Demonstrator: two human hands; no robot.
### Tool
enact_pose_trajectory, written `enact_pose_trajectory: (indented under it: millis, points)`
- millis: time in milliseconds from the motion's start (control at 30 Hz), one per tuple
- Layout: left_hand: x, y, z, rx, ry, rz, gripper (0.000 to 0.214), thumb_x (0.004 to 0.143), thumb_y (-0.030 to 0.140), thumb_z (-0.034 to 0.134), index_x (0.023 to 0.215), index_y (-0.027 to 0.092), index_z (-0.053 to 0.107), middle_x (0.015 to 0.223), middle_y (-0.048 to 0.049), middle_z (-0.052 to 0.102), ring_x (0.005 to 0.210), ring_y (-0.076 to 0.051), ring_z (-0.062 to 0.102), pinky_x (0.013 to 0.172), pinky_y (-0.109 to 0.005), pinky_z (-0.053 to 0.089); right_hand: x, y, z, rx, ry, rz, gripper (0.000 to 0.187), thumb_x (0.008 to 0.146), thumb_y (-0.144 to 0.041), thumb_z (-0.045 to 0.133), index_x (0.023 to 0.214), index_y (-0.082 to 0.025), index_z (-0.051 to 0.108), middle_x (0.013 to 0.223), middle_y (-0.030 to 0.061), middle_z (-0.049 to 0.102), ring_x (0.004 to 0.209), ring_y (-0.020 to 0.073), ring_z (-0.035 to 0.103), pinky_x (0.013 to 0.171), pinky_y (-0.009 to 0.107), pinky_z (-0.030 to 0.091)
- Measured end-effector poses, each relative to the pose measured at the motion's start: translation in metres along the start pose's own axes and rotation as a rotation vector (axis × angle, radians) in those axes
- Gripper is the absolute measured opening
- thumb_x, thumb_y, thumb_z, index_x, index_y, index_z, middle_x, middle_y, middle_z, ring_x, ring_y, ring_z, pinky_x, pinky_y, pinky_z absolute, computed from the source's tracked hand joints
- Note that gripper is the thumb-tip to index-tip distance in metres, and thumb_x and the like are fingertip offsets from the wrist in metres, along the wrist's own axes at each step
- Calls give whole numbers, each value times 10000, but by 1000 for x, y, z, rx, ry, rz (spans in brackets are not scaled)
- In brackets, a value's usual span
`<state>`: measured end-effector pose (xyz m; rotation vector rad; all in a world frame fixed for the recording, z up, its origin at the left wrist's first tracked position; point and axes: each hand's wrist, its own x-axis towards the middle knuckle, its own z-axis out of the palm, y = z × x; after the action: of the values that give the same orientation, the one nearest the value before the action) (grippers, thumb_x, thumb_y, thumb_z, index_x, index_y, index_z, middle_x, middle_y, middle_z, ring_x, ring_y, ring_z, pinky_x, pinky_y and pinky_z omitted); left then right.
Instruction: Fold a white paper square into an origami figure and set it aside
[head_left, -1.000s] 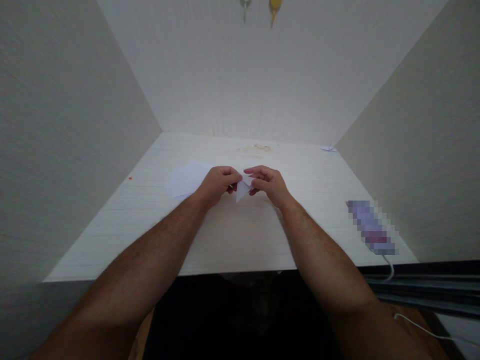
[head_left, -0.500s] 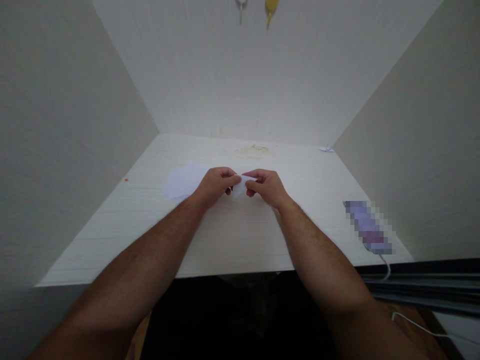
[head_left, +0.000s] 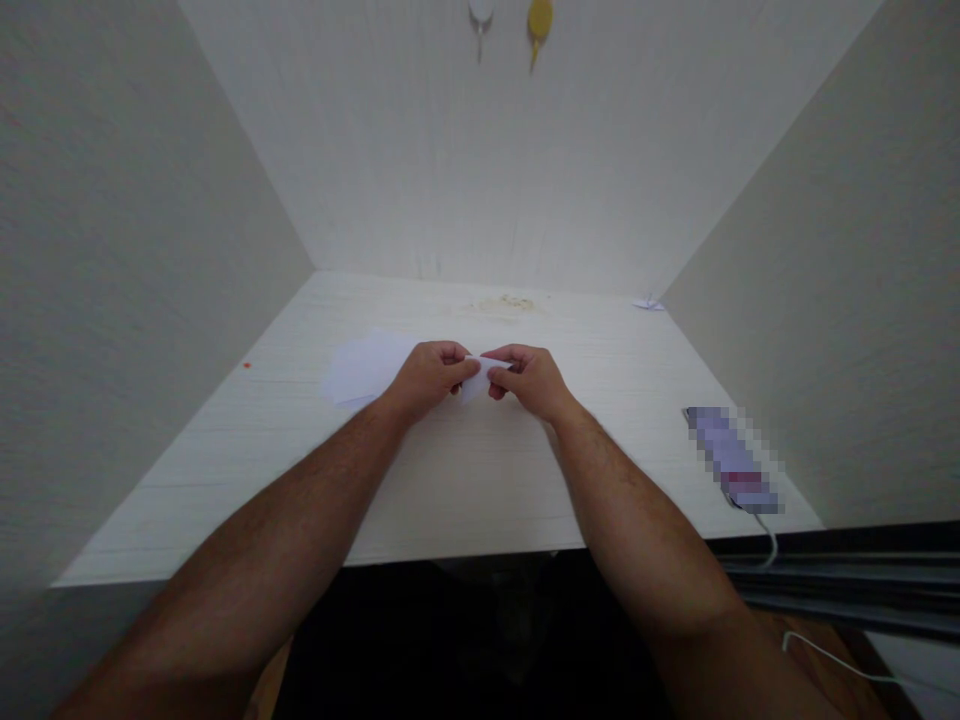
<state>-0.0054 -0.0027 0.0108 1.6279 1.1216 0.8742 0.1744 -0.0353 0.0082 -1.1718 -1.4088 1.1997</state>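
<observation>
Between my two hands is a small piece of folded white paper point(head_left: 474, 385), roughly triangular, held just above the white table point(head_left: 465, 500). My left hand point(head_left: 439, 372) pinches its left side with thumb and fingers. On the other side, my right hand point(head_left: 525, 375) grips the upper right part, thumb toward me. The fingers behind the paper are partly hidden. Loose white paper sheets point(head_left: 360, 365) lie on the table beside my left hand, partly covered by that wrist.
A phone-like device with a blurred screen point(head_left: 731, 460) lies at the right, its white cable point(head_left: 771, 545) running over the front edge. A small folded paper piece point(head_left: 649, 304) sits in the back right corner. Walls enclose three sides; a yellow hook point(head_left: 539, 20) hangs at the back.
The view has tipped slightly, so everything sits a little lower in the picture. Both hands keep hold of the folded paper, whose tilt has changed only slightly.
</observation>
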Motion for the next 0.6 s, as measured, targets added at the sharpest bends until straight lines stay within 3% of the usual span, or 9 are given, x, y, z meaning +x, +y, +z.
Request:
enact_pose_trajectory:
  millis: [267,600]
  points:
    - [-1,-1,3,115,-39,103,247,720,385,701,675,151,637,546,24,542,493,-76,418,466,-199,288,4,10,2,-65,31,0,175,727,-318,704,707,-170,614,552,-34,598,478,88,572,467,201,458]
    - [1,-1,1,126,-26,122,224,708,367,702,669,151,655,544,32,526,498,-73,400,468,-200,287,2,2,-2,-245,56,-19,162,736,-291,698,674,-167,614,534,-20,609,479,84,548,473,198,394]
